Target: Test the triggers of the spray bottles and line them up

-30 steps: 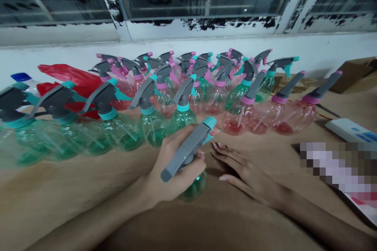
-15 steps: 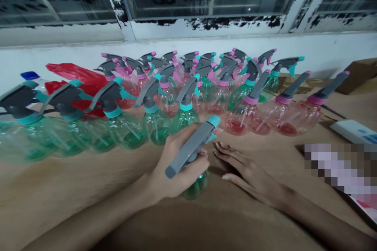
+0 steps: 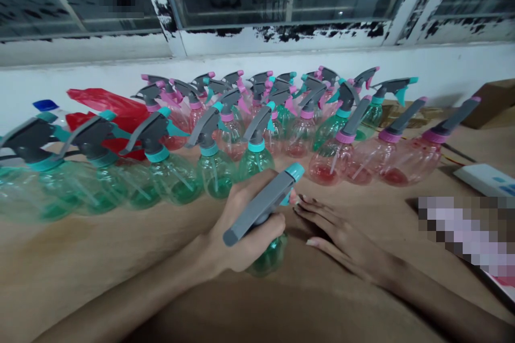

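Note:
My left hand (image 3: 245,220) is wrapped round the neck of a green spray bottle (image 3: 269,257) with a grey head and turquoise nozzle that points up and to the right. Part of the bottle is hidden by the hand. My right hand (image 3: 340,236) lies on the brown table (image 3: 153,262) just right of the bottle, fingers stretched out and holding nothing. Behind my left hand stands a row of green spray bottles (image 3: 217,177) with turquoise collars. Beyond my right hand are pink spray bottles (image 3: 328,163) with pink collars.
More pink and green spray bottles (image 3: 300,134) crowd the back by the wall. A red plastic bag (image 3: 108,107) and a blue-capped bottle (image 3: 46,106) are at the left. On the right are a white box (image 3: 488,179), a blurred-out item (image 3: 466,236) and a cardboard box (image 3: 493,104).
The whole view has shifted slightly, so the bottles appear farther right. My left hand still grips the green spray bottle, its fingers near the trigger moving a little. My right hand stays flat.

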Available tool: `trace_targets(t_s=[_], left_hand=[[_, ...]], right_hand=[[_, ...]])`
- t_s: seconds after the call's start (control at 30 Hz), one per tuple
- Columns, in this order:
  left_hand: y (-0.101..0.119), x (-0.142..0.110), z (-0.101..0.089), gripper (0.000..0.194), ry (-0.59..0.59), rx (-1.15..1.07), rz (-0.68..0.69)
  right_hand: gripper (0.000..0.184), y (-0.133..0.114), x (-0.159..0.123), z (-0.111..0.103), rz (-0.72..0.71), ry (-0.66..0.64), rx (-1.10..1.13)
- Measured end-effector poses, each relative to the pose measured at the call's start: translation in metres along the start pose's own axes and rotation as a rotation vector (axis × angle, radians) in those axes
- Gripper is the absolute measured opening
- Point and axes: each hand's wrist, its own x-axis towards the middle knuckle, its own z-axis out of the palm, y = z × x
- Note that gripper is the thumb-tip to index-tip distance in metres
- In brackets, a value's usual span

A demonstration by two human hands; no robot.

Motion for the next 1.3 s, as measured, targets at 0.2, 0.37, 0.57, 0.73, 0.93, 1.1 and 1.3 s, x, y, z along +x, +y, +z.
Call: trace_targets(t_s=[0.2, 0.37, 0.57, 0.73, 0.93, 1.1, 1.3], left_hand=[[-0.0013, 0.0014, 0.0063, 0.022, 0.08, -0.024, -0.005], [-0.0025, 0.0008, 0.0065, 0.022, 0.074, 0.004, -0.024], [-0.0037, -0.001, 0.0073, 0.027, 0.065, 0.02, -0.056], [-0.0023, -0.0007, 0.0067, 0.027, 0.08, 0.006, -0.016], [0.0001, -0.0003, 0.0066, 0.022, 0.067, 0.006, -0.052], [-0.0011, 0.0006, 0.0067, 0.02, 0.059, 0.011, -0.047], [-0.004, -0.0006, 0.0065, 0.02, 0.064, 0.026, -0.035]], right_hand=[[0.053, 0.0011, -0.0001, 0.0025, -0.007, 0.045, 0.01], [0.054, 0.0006, 0.0016, 0.0018, -0.011, 0.035, 0.0], [0.054, 0.0, 0.0009, 0.0009, -0.001, 0.016, -0.01], [0.053, 0.0016, 0.0001, 0.0029, -0.006, 0.032, -0.013], [0.053, 0.0011, 0.0003, 0.0027, -0.007, 0.029, 0.001], [0.054, 0.0011, 0.0006, 0.0033, -0.022, 0.058, 0.005], [0.052, 0.0011, 0.0003, 0.0031, -0.014, 0.049, -0.01]])
